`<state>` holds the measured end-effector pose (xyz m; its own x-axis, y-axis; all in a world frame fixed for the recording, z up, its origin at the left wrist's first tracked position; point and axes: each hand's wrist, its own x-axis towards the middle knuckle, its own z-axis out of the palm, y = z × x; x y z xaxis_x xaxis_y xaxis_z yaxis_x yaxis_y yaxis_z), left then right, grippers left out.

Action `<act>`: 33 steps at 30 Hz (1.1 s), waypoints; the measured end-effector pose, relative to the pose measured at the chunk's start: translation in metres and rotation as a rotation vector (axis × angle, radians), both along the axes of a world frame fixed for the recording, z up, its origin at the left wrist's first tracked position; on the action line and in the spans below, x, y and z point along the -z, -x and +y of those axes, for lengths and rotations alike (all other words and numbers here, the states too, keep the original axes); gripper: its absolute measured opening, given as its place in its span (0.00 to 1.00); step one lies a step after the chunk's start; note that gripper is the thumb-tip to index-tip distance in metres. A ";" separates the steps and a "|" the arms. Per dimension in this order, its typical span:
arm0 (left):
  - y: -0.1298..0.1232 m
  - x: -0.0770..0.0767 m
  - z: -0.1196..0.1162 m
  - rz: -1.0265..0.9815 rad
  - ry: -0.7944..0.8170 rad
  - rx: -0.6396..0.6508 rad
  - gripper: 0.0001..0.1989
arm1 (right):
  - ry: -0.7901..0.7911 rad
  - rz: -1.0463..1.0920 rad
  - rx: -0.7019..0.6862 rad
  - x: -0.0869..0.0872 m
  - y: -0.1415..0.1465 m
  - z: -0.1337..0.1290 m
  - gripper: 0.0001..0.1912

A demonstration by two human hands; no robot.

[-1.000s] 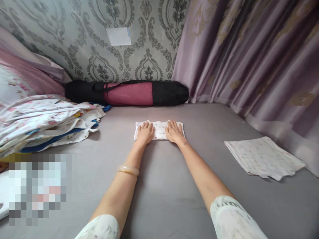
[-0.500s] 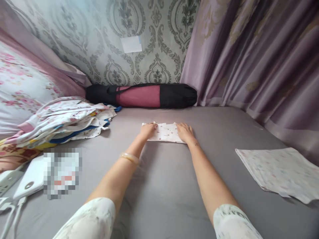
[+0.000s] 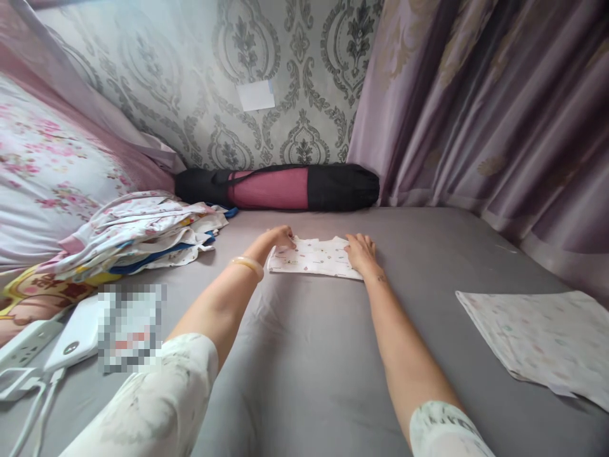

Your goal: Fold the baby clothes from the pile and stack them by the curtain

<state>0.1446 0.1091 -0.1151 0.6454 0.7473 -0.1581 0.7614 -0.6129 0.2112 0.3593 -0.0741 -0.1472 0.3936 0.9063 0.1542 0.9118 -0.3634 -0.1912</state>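
Note:
A small folded white garment (image 3: 316, 258) with a tiny printed pattern lies on the grey sheet, its top edge dipping in the middle like a neckline. My left hand (image 3: 281, 237) is at its upper left corner, fingers and thumb curled together on the edge; the fingertips are partly hidden. On the right end rests my right hand (image 3: 362, 252), fingers outstretched and spread over the cloth and the sheet beside it. To the right lies another folded printed cloth (image 3: 537, 336), apart from both hands.
A black and pink roll-shaped bag (image 3: 269, 188) lies along the patterned wall. At left are a pile of clothes (image 3: 143, 228), a floral pillow (image 3: 52, 165), a white power bank (image 3: 78, 333) with cables and a power strip (image 3: 31, 343). Purple curtains (image 3: 451, 114) hang at right.
My left hand has lifted off the garment's left end to its upper corner, and its fingers have curled in. More of the garment's left side shows. The right hand remains on the right end.

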 end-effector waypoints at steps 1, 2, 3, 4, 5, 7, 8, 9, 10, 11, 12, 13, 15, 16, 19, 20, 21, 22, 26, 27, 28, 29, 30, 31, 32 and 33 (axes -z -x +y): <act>0.000 -0.004 -0.002 0.037 0.018 -0.008 0.24 | -0.005 -0.003 0.004 0.000 0.000 0.000 0.21; -0.001 -0.007 -0.004 0.086 0.026 -0.016 0.24 | -0.003 -0.002 0.006 -0.001 0.000 0.001 0.20; -0.001 -0.010 -0.008 0.121 0.023 -0.030 0.23 | 0.005 -0.001 0.005 -0.002 -0.001 0.001 0.19; -0.001 -0.013 -0.011 0.145 0.006 -0.039 0.22 | 0.015 0.001 0.002 -0.003 -0.001 0.001 0.18; -0.001 -0.015 -0.015 0.156 -0.015 -0.045 0.21 | 0.023 0.004 -0.003 -0.005 -0.001 0.001 0.17; 0.002 -0.017 -0.021 0.152 -0.035 -0.036 0.18 | 0.027 0.020 -0.014 -0.010 -0.002 0.000 0.15; 0.005 -0.018 -0.023 0.134 -0.036 -0.023 0.17 | 0.022 0.034 -0.019 -0.014 -0.003 -0.001 0.14; 0.008 -0.019 -0.024 0.107 -0.033 -0.007 0.16 | 0.014 0.050 -0.024 -0.018 -0.004 -0.002 0.13; 0.013 -0.020 -0.025 0.076 -0.030 0.008 0.15 | 0.003 0.071 -0.034 -0.023 -0.005 -0.003 0.13; 0.017 -0.022 -0.024 0.046 -0.027 0.021 0.14 | -0.010 0.095 -0.051 -0.028 -0.007 -0.005 0.12; 0.023 -0.025 -0.024 0.018 -0.019 0.034 0.13 | -0.022 0.131 -0.076 -0.034 -0.009 -0.007 0.12; 0.028 -0.028 -0.024 -0.007 0.000 0.050 0.12 | -0.034 0.179 -0.108 -0.040 -0.011 -0.010 0.11; 0.040 -0.037 -0.024 -0.070 0.066 0.101 0.12 | -0.059 0.301 -0.180 -0.051 -0.015 -0.016 0.11; 0.045 -0.042 -0.024 -0.110 0.107 0.130 0.13 | -0.074 0.364 -0.208 -0.057 -0.016 -0.020 0.11; 0.057 -0.057 -0.027 -0.237 0.215 0.205 0.14 | -0.131 0.498 -0.238 -0.069 -0.019 -0.028 0.10; 0.059 -0.061 -0.028 -0.267 0.225 0.218 0.14 | -0.154 0.516 -0.237 -0.072 -0.018 -0.030 0.10; 0.060 -0.065 -0.029 -0.294 0.209 0.219 0.14 | -0.184 0.517 -0.232 -0.074 -0.018 -0.031 0.10; 0.061 -0.068 -0.030 -0.325 0.162 0.206 0.15 | -0.224 0.502 -0.227 -0.077 -0.017 -0.031 0.10; 0.057 -0.072 -0.039 -0.464 -0.230 0.059 0.14 | -0.396 0.386 -0.202 -0.083 -0.014 -0.029 0.12; 0.056 -0.070 -0.042 -0.478 -0.321 0.034 0.14 | -0.411 0.368 -0.200 -0.083 -0.015 -0.029 0.13; 0.056 -0.067 -0.045 -0.473 -0.386 0.027 0.13 | -0.403 0.358 -0.207 -0.082 -0.015 -0.030 0.13; 0.056 -0.062 -0.049 -0.452 -0.420 0.038 0.13 | -0.372 0.353 -0.222 -0.081 -0.016 -0.030 0.14; 0.057 -0.056 -0.053 -0.424 -0.430 0.059 0.13 | -0.318 0.354 -0.247 -0.079 -0.018 -0.032 0.14; 0.059 -0.048 -0.057 -0.393 -0.421 0.086 0.13 | -0.247 0.364 -0.276 -0.076 -0.019 -0.033 0.14; 0.062 -0.040 -0.062 -0.363 -0.403 0.114 0.13 | -0.163 0.381 -0.305 -0.074 -0.020 -0.035 0.14; 0.065 -0.031 -0.065 -0.338 -0.384 0.142 0.14 | -0.075 0.400 -0.329 -0.071 -0.021 -0.036 0.13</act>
<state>0.0794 0.0437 -0.0839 0.7117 0.6122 0.3445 0.5937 -0.7863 0.1710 0.3801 -0.1102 -0.0759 0.1309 0.9842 0.1191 0.8259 -0.0419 -0.5622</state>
